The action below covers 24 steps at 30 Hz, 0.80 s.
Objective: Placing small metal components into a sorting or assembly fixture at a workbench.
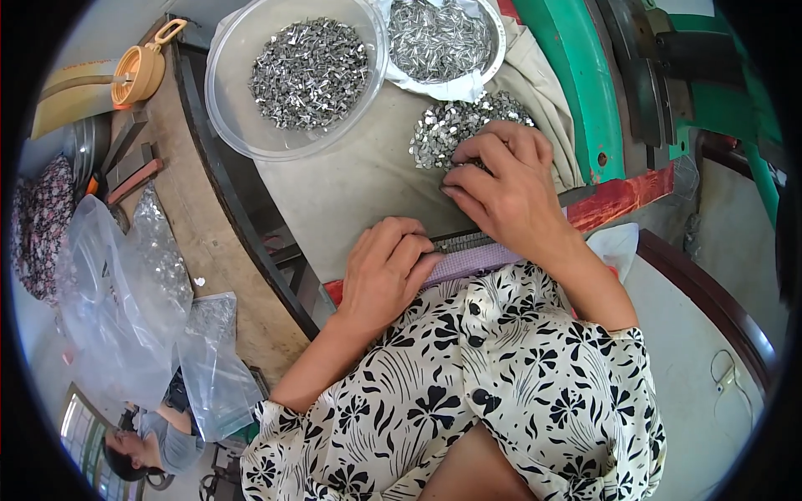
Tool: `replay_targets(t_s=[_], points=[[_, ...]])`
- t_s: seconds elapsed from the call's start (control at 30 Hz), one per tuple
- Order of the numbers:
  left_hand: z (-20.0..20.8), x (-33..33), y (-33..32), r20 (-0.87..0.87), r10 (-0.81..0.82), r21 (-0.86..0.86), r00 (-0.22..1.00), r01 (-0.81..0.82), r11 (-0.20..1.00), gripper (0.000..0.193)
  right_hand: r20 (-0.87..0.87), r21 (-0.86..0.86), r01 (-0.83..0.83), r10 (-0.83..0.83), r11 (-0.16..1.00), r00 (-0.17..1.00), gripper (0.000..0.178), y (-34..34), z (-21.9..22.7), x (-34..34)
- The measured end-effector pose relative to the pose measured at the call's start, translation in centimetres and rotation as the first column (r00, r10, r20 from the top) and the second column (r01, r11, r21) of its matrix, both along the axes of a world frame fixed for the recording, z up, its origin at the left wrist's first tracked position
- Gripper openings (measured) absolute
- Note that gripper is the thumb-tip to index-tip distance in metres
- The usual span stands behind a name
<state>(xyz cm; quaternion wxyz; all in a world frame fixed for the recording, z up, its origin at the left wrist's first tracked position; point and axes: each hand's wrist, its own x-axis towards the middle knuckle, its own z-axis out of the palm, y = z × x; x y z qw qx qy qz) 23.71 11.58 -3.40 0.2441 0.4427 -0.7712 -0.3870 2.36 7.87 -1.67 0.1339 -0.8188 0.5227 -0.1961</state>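
A pile of small, flat, shiny metal pieces (434, 134) lies on the tan cloth (334, 200). At its near edge is my right hand (514, 188), fingers bent and thumb tip close to the index finger; any piece between them is too small to make out. My left hand (384, 271) is curled, its fingertips against the left end of a narrow dark strip with a fine, ribbed row (468, 240). What those fingertips pinch, if anything, is hidden. Along the near side of the strip runs a lavender textured cloth (468, 262), right in front of my patterned shirt.
Beyond the cloth stand a clear plastic tub (225, 108) of small metal parts and a lined bowl (499, 50) of slim metal pins. Green machinery (576, 92) borders the right. Leftward, a wooden bench (196, 167) carries metal bars and plastic bags (117, 292). Another person (159, 442) sits farther off.
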Motion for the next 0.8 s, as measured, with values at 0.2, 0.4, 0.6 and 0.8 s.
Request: replay_targets(t_s=[0.2, 0.4, 0.6, 0.8], points=[[-0.3, 0.2, 0.2, -0.03, -0.018, -0.021, 0.999, 0.018, 1.0, 0.022, -0.04, -0.025, -0.071, 0.07, 0.997, 0.997, 0.018, 0.9, 0.3, 0.3], [0.4, -0.8, -0.1, 0.032, -0.027, -0.091, 0.999, 0.03, 0.995, 0.023, -0.021, -0.029, 0.025, -0.026, 0.999, 0.999, 0.014, 0.7, 0.0, 0.7], [0.3, -0.9, 0.2, 0.066, -0.042, -0.105, 0.997, 0.049, 0.993, 0.022, 0.002, -0.041, 0.052, -0.052, 0.998, 0.999, 0.016, 1.0, 0.2, 0.8], [0.2, -0.5, 0.5, 0.048, -0.018, -0.111, 0.999, 0.023, 0.994, 0.029, 0.014, 0.0, 0.092, -0.092, 0.996, 0.996, 0.014, 0.9, 0.1, 0.8]])
